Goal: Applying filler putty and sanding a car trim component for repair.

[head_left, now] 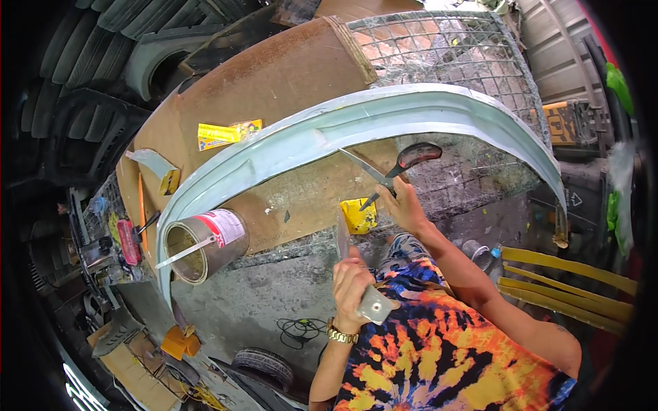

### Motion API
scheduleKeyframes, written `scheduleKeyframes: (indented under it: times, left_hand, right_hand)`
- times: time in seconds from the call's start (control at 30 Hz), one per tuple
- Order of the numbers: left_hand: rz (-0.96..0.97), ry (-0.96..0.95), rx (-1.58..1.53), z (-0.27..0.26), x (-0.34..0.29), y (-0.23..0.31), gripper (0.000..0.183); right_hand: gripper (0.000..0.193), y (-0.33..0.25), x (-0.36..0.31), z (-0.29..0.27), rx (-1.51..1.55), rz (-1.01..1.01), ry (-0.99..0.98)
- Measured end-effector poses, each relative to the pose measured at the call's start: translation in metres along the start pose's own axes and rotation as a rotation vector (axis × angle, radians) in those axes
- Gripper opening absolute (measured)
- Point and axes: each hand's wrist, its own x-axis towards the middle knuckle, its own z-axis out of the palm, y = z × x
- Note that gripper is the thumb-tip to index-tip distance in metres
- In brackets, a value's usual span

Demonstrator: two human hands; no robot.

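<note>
Spread open, a pair of scissors (417, 156) with black and red handles is gripped by my right hand (407, 205) near the pivot. One blade points toward the pale curved panel (322, 122), the other down beside a yellow square piece (358, 215) at the bench edge. My left hand (353, 284) is closed around a flat grey blade-like tool (343, 236). Its blade points up next to the yellow piece, and its pale end with a hole sticks out below my fingers. The panel, shaped like a car bumper lip, arches across the bench.
A large open can (221, 236) stands inside the panel's left end, with a pale strip across its mouth. Yellow packets (226, 133) lie on the brown board (274, 68). Wire mesh (445, 48) covers the far right. Below are a cable (301, 330) and a tyre (264, 366).
</note>
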Motion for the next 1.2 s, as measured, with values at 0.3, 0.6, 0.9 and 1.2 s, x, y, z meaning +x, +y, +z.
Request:
scheduleKeyframes:
  times: [0.3, 0.6, 0.9, 1.2]
  left_hand:
    - [0.066, -0.057, 0.043, 0.029, 0.01, 0.0, 0.046]
    - [0.063, -0.148, 0.073, 0.041, 0.005, 0.013, 0.042]
    - [0.087, -0.113, 0.065, 0.045, 0.004, 0.008, 0.047]
    - [0.052, -0.082, 0.072, 0.032, 0.009, 0.004, 0.046]
  right_hand:
    - [0.028, 0.022, -0.014, -0.005, -0.152, -0.084, 0.005]
    - [0.027, -0.002, -0.02, -0.005, 0.077, -0.092, 0.165]
    - [0.025, 0.013, -0.002, -0.008, 0.008, -0.154, 0.175]
    - [0.025, -0.029, -0.001, -0.019, 0.151, 0.016, 0.134]
